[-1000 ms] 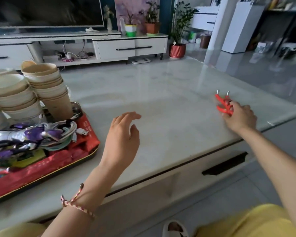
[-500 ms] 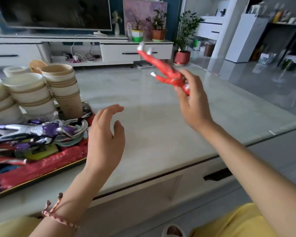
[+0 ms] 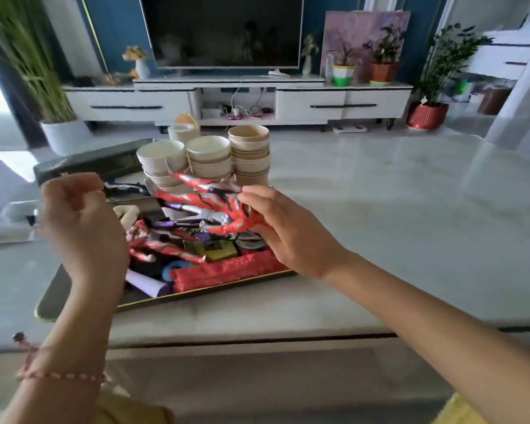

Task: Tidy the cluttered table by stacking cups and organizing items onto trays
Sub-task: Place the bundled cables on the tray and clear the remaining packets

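Observation:
My right hand grips a red and silver toy figure by one end, just above the heap in the dark tray. The tray holds other toy figures, a red packet and small items. Behind them stand a stack of paper cups and two stacks of paper bowls. My left hand hovers over the tray's left part, its back toward me and its fingers loosely curled; I see nothing in it.
The tray sits at the left front of a pale marble table, whose front edge runs just below it. A dark box lies behind the tray on the left. A TV stand and potted plants lie beyond.
My right hand carried the red figure from the table's right side leftward to just above the tray. My left hand moved over the tray's left part and its fingers curled.

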### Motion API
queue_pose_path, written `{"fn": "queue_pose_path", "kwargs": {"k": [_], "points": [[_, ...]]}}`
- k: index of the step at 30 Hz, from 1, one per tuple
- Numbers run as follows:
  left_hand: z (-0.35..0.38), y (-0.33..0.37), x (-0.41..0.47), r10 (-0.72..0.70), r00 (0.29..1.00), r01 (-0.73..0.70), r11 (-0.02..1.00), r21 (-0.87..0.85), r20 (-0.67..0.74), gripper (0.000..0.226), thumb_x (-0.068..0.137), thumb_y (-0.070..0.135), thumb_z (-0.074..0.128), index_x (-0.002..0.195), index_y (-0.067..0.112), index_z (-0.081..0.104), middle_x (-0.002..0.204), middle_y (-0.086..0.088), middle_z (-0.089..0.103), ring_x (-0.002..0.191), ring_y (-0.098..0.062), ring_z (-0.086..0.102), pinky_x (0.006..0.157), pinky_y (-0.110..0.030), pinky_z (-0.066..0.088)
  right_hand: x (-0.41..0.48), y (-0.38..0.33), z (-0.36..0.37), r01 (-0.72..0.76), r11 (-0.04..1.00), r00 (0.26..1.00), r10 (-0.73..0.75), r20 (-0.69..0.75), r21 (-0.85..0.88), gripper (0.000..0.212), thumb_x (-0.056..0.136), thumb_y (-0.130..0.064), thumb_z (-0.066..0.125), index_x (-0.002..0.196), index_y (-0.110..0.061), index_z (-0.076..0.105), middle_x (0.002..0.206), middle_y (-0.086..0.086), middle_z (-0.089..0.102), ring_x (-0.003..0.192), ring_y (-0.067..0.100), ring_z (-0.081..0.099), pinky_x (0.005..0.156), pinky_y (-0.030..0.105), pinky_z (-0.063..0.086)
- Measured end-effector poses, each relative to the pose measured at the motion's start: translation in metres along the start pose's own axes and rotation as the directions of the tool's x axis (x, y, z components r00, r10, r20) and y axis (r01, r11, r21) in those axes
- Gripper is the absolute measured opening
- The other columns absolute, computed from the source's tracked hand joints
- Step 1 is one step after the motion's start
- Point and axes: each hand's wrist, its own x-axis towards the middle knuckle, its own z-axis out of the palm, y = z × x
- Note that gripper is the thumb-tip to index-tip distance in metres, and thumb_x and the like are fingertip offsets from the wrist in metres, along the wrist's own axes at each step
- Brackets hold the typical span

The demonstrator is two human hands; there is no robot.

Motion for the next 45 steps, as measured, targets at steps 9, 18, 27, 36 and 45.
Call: {"fn": "queue_pose_path", "kwargs": {"k": [9, 18, 27, 36, 45], "points": [[-0.022, -0.009, -0.018, 0.029, 0.944, -0.129, 0.95, 0.286, 0.329, 0.027, 0.089, 0.011, 0.047, 0.112, 0.015, 0.062, 0.11, -0.005, 0.061, 0.109, -0.028, 0.051, 0.089, -0.037, 0.038, 0.001, -0.015, 0.023, 0.149, 0.985, 0.964, -0.126, 0.233, -0.085, 0.046, 0.079, 0.002, 0.061, 0.124, -0.006, 0.056, 0.133, 0.013, 0.052, 0.116, 0.026, 0.053, 0.099, 0.03, 0.034], [-0.029, -0.034, -0.044, -0.007, 0.88, -0.273, 0.81, 0.519, 0.474, 0.039, 0.095, 0.02, 0.042, 0.133, 0.012, 0.046, 0.148, -0.007, 0.034, 0.14, -0.024, 0.015, 0.112, -0.041, 0.012, -0.005, -0.022, 0.025, 0.044, 0.993, 0.965, -0.014, 0.261, -0.112, 0.043, 0.086, -0.028, 0.058, 0.125, -0.01, 0.056, 0.143, 0.013, 0.041, 0.125, 0.025, 0.044, 0.105, 0.03, 0.025], [-0.047, -0.035, -0.06, 0.172, 0.841, -0.408, 0.824, 0.393, 0.514, 0.038, 0.093, 0.026, 0.041, 0.114, 0.002, 0.062, 0.129, -0.014, 0.055, 0.132, -0.03, 0.037, 0.109, -0.044, 0.026, -0.006, -0.022, 0.024, 0.066, 0.987, 0.972, -0.029, 0.232, -0.15, 0.045, 0.087, -0.04, 0.057, 0.113, -0.004, 0.064, 0.095, 0.011, 0.066, 0.088, 0.028, 0.061, 0.082, 0.04, 0.048], [-0.051, -0.034, -0.056, 0.212, 0.866, -0.384, 0.862, 0.33, 0.453, 0.032, 0.091, 0.014, 0.041, 0.106, 0.0, 0.066, 0.118, -0.014, 0.062, 0.125, -0.031, 0.046, 0.106, -0.042, 0.033, 0.008, -0.03, 0.038, -0.322, 0.908, 0.946, 0.296, 0.131, 0.27, 0.019, 0.083, -0.02, 0.068, 0.095, -0.005, 0.069, 0.092, 0.004, 0.065, 0.088, 0.01, 0.053, 0.081, 0.004, 0.032], [-0.055, -0.042, -0.051, 0.18, 0.874, -0.379, 0.835, 0.399, 0.452, 0.037, 0.097, 0.018, 0.037, 0.127, 0.005, 0.054, 0.138, -0.01, 0.048, 0.137, -0.025, 0.031, 0.113, -0.041, 0.022, 0.028, -0.051, 0.061, -0.342, 0.888, 0.919, 0.384, -0.087, 0.308, 0.015, 0.083, -0.014, 0.069, 0.087, 0.001, 0.068, 0.086, 0.01, 0.066, 0.085, 0.021, 0.059, 0.08, 0.02, 0.04]]}}
